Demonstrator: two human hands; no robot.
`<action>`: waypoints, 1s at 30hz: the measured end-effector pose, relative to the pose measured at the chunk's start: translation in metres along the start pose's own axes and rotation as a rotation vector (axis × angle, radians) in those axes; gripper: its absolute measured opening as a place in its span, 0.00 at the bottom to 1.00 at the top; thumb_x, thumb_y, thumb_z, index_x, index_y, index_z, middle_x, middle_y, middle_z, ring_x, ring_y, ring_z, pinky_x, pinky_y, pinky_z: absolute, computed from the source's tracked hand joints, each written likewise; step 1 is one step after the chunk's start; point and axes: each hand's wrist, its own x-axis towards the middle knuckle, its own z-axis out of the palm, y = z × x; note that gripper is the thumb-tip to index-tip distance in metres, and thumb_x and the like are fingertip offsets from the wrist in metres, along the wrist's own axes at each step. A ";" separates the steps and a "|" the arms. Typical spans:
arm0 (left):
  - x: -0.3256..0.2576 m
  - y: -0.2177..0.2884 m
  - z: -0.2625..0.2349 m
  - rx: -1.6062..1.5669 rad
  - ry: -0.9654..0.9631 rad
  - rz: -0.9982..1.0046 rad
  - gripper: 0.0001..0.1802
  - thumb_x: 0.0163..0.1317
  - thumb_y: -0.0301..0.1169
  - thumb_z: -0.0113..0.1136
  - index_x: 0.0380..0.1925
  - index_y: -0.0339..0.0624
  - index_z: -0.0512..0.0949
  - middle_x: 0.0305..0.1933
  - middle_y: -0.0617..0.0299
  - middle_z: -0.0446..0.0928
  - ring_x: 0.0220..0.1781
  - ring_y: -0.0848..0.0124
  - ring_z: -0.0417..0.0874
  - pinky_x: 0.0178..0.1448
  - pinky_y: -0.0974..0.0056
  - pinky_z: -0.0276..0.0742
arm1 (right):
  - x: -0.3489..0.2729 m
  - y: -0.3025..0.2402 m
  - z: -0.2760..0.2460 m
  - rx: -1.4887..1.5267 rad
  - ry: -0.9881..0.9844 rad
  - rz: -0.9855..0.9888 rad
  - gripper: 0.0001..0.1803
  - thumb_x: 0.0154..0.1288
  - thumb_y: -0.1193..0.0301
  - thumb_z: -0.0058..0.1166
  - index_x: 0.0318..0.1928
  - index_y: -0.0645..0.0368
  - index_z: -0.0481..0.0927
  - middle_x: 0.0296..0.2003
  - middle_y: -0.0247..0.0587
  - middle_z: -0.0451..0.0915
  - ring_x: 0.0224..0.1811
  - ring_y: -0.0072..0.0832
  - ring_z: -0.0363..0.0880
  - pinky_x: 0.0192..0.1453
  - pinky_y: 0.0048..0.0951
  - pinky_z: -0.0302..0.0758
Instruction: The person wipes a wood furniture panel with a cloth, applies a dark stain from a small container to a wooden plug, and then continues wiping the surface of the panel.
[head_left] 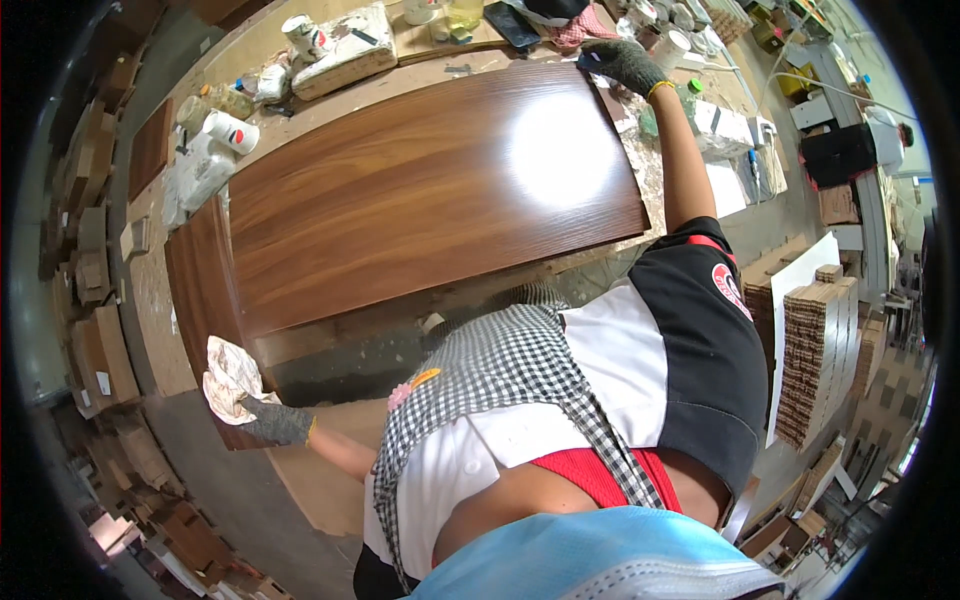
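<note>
A large brown wood-grain panel (400,200) lies across the workbench, with a bright glare on its right part. My left hand (277,422), in a grey glove, is closed on a crumpled white cloth (232,375) at the near left, over the end of a narrower brown wood-grain board (200,275). My right arm stretches to the panel's far right corner. There my gloved right hand (628,68) is closed around a small dark blue thing (590,63), mostly hidden by the fingers, so its kind cannot be made out.
White paper cups (232,131), a wrapped white block (345,55) and a black phone (512,26) sit along the bench's far side. A green-capped bottle (690,92) and a white box (722,130) stand beside my right forearm. Stacked cardboard (815,360) is at the right.
</note>
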 end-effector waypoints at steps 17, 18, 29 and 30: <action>-0.064 0.059 0.076 0.147 -0.179 0.029 0.29 0.69 0.46 0.63 0.58 0.32 0.75 0.58 0.50 0.79 0.56 0.62 0.81 0.56 0.54 0.83 | -0.044 0.079 0.095 -0.254 -0.076 0.032 0.20 0.61 0.50 0.61 0.42 0.50 0.90 0.49 0.46 0.85 0.51 0.46 0.83 0.58 0.46 0.78; -0.070 0.071 0.097 0.153 -0.243 0.038 0.30 0.69 0.47 0.64 0.58 0.32 0.75 0.58 0.51 0.78 0.56 0.62 0.80 0.56 0.54 0.83 | -0.040 0.073 0.073 -0.306 -0.171 0.222 0.21 0.61 0.50 0.62 0.45 0.50 0.90 0.48 0.47 0.86 0.53 0.46 0.82 0.61 0.44 0.77; -0.074 0.078 0.182 0.419 -0.747 0.295 0.30 0.67 0.47 0.67 0.63 0.44 0.76 0.70 0.46 0.70 0.72 0.48 0.70 0.74 0.46 0.68 | -0.052 -0.305 0.069 0.445 -0.256 -0.367 0.31 0.69 0.49 0.60 0.64 0.53 0.74 0.59 0.52 0.73 0.60 0.49 0.76 0.64 0.49 0.73; -0.058 0.056 0.176 0.435 -0.656 0.309 0.29 0.68 0.48 0.66 0.62 0.44 0.77 0.69 0.44 0.72 0.71 0.48 0.72 0.73 0.46 0.68 | -0.063 -0.330 0.100 0.049 -0.077 -0.478 0.39 0.63 0.41 0.61 0.64 0.54 0.72 0.63 0.53 0.69 0.64 0.51 0.71 0.65 0.57 0.69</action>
